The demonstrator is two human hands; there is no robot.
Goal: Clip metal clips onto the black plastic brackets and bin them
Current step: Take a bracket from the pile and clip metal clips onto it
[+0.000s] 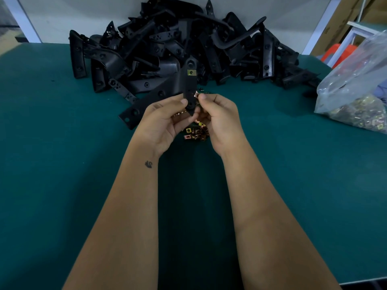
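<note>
left hand [167,118] grips bracket [189,84] upright over the table | one clip [190,72] already on | right hand [217,114] pinching second clip [196,94] at its edge | big bracket pile [178,45] left, no bin in sight

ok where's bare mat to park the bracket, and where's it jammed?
Free: green mat left of the left hand, and the stretch between the right hand and the clip bag. Crowded: bracket pile along the back, loose clips under the hands.
</note>
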